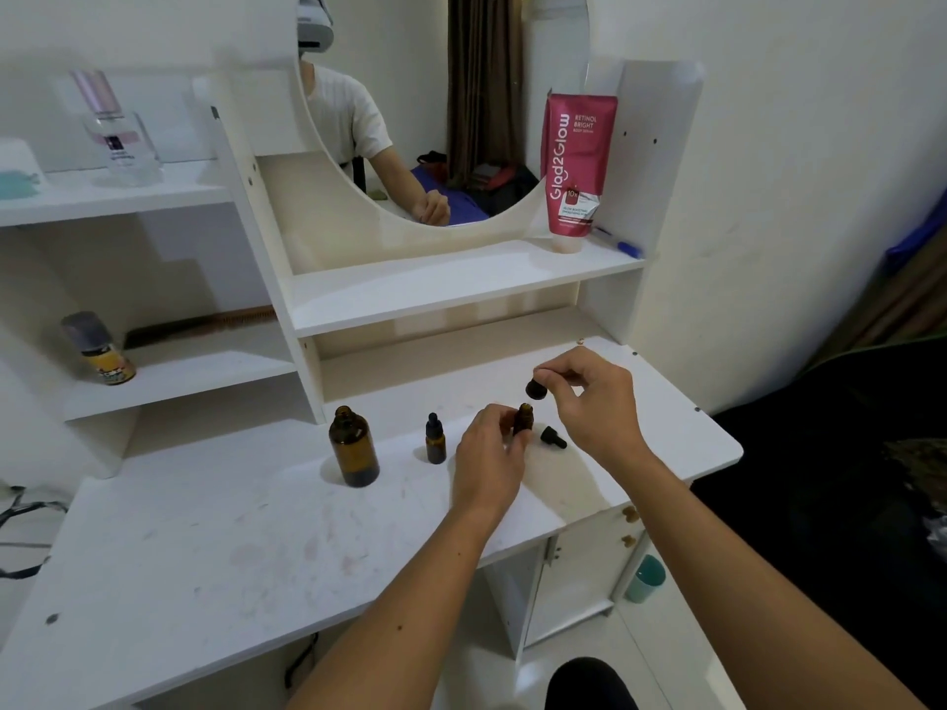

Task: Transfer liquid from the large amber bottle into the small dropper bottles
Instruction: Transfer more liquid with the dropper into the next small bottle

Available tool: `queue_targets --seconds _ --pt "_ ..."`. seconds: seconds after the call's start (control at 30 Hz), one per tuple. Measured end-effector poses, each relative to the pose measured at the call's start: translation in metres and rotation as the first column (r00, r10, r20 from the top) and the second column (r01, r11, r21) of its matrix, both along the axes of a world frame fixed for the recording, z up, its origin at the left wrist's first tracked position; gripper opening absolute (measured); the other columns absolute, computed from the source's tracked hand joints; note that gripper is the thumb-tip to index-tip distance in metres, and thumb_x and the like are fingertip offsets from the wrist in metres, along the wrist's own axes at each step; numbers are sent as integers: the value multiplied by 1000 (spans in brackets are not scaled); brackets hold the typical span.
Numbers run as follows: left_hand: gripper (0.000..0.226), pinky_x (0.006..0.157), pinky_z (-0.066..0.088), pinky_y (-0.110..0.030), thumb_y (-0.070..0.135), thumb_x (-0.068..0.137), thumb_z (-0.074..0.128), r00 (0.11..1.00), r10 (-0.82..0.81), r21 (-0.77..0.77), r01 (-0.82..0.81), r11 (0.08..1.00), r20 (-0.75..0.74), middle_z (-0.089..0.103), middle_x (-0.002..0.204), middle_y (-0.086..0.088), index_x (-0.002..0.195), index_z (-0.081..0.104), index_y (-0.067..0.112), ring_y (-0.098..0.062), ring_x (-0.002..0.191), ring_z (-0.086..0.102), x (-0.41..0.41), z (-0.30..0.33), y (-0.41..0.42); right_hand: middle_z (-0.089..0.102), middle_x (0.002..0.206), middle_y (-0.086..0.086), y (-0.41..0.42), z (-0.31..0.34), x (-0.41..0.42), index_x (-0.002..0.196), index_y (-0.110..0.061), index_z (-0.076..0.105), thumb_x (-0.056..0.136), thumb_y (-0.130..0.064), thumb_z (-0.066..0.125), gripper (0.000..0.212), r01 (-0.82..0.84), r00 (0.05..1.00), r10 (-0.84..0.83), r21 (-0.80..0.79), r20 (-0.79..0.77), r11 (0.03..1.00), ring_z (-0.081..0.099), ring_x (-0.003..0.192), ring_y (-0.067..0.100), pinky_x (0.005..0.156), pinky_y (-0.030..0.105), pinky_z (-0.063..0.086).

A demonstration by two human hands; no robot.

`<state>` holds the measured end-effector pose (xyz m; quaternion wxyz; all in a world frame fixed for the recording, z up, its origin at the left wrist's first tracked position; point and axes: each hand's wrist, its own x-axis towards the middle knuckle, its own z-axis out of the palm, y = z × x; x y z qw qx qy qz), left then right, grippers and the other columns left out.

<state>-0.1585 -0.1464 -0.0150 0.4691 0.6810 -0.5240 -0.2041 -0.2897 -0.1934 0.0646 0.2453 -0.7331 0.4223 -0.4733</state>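
While the left hand [489, 453] grips a small open dropper bottle [523, 418] upright on the desk [205, 545], steadying it for the cap, the right hand [589, 402] pinches a dropper cap [536, 387] just above its mouth. Another cap [553, 437] lies beside it toward the desk's right edge. Left of the hands stand a capped small bottle [435, 443] and the uncapped large amber bottle [353, 447], within easy reach.
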Motion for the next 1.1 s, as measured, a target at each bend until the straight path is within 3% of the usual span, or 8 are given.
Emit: queue_targets --seconds 0.3,0.57,0.77,0.9,0.97,1.03,1.1 --pt "14 91 53 -25 31 102 62 1000 10 8 -10 1000 17 65 109 19 116 60 29 -4 104 63 1 -4 -2 78 92 -5 -4 -2 6 102 -14 77 98 -11 72 8 -27 1000 27 72 2 997 72 85 -6 81 5 50" --pt "15 92 56 -28 31 102 62 1000 17 13 -18 1000 12 67 111 17 117 60 29 -6 105 64 0 -5 -2 77 85 -3 -8 -5 11 88 -9 75 95 -5 73 9 42 999 -42 8 -29 999 72 84 4 79 6 50" --pt "15 92 57 -31 33 102 62 999 17 11 -17 1000 30 66 111 17 117 60 30 -4 103 63 1 -8 -1 79 93 -5 -4 -7 9 104 -14 77 100 -13 70 9 3 1000 0 85 -28 996 73 89 0 82 7 51" --pt "28 98 55 -31 39 101 62 999 -13 22 12 1000 36 64 120 16 127 60 27 -5 112 61 2 -5 5 78 92 -9 1 14 4 109 -13 76 100 -13 69 12 31 999 -32 75 20 997 70 89 -8 81 5 50" --pt "40 104 52 -31 43 101 61 999 -32 34 31 999 26 61 130 14 137 56 26 -6 120 58 2 -2 12 77 93 -11 5 28 0 111 -14 76 101 -16 69 13 57 997 -61 60 53 997 68 89 -12 72 8 51" --pt "49 109 48 -32 43 101 61 999 -39 41 40 998 -16 57 139 13 145 51 24 -7 127 55 4 2 20 77 93 -12 10 40 -1 110 -16 76 101 -18 69 12 68 995 -71 40 70 997 68 89 -11 63 14 52" --pt "51 112 46 -33 41 101 62 997 -59 48 61 997 -47 55 143 13 147 49 24 -8 130 53 6 4 32 76 92 -13 17 49 1 108 -18 76 101 -16 69 10 53 996 -53 -2 79 999 69 89 -9 65 9 53"
